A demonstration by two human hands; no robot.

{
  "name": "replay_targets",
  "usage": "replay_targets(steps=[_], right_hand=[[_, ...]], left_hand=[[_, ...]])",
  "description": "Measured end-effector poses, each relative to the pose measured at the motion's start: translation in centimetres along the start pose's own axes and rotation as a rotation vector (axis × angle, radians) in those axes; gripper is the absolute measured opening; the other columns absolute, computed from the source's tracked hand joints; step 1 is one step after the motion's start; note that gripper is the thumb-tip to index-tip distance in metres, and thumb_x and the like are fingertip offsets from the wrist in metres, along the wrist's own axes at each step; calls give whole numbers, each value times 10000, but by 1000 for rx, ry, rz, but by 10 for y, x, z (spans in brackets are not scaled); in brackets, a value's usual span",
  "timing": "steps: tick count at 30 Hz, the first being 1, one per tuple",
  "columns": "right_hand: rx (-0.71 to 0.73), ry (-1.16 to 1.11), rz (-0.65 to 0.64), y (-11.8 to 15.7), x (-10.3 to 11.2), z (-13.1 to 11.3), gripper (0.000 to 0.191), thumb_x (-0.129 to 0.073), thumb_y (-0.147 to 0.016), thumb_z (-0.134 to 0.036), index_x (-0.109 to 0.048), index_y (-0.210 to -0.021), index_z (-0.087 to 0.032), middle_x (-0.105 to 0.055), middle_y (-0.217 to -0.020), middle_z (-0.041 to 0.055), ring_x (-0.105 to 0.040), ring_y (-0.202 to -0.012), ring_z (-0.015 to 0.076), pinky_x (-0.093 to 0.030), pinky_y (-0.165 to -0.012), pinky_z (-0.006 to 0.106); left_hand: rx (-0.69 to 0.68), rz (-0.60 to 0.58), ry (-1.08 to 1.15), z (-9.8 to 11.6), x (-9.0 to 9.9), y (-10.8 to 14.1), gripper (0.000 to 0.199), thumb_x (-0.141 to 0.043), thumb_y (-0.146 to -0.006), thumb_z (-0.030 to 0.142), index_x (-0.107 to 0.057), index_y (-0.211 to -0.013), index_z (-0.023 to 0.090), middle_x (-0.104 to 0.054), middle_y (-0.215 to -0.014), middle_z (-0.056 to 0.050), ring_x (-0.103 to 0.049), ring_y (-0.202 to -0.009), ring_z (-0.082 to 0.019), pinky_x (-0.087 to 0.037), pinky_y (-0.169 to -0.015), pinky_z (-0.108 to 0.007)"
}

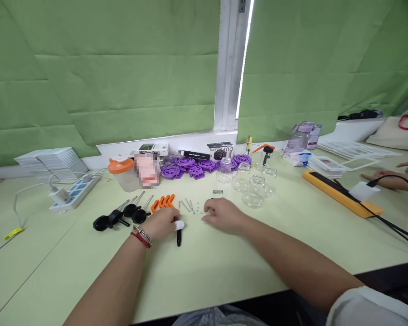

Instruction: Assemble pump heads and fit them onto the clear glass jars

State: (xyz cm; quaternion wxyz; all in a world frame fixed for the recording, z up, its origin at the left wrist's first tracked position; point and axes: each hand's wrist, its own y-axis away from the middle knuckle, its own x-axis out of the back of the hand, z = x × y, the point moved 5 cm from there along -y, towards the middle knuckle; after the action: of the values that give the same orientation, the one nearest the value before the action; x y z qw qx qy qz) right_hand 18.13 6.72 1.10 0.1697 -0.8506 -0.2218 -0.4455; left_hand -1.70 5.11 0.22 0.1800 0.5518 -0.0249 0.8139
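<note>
My left hand [161,222], a white wrap on one fingertip, closes over a slim black handle [179,238]. A thin metal rod shows just beyond these fingers; whether it joins the handle is hidden. My right hand [224,216] hovers at or touches the tabletop, fingers curled but thumb apart, with nothing visible in them. Between the hands lie long screws [189,206] and tiny metal bits [198,207]. A coil spring [218,191] lies beyond my right hand, with another partly hidden. Left of these are orange hook-shaped handles [163,203] and black round parts with metal rods [116,217].
Purple openwork pieces [187,166] and boxes stand along the back. Clear glass jars [253,195] cluster behind my right hand. A white power strip [75,194] lies left, an orange one [340,194] right with cables. Another person's hand [382,178] rests at far right.
</note>
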Motion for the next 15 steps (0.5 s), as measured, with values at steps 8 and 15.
replay_targets(steps=[8, 15], right_hand=[[-69, 121, -114, -6, 19, 46, 180, -691, -651, -262, -682, -827, -227, -615, -709, -11, -509, -615, 126, -277, -521, 227], [-26, -60, -199, -4, 7, 36, 144, -674, -669, -248, -678, -801, -191, -630, -695, 2, -502, -582, 115, -315, -527, 230]], left_hand=[[4, 164, 13, 8, 14, 2, 241, -485, -808, 409, -573, -732, 198, -598, -667, -33, -512, -601, -172, -298, -528, -258], [-192, 317, 125, 39, 0, 4, 235, -515, -817, 347, -607, -954, 180, -600, -751, -30, -522, -638, -149, -386, -586, -260]])
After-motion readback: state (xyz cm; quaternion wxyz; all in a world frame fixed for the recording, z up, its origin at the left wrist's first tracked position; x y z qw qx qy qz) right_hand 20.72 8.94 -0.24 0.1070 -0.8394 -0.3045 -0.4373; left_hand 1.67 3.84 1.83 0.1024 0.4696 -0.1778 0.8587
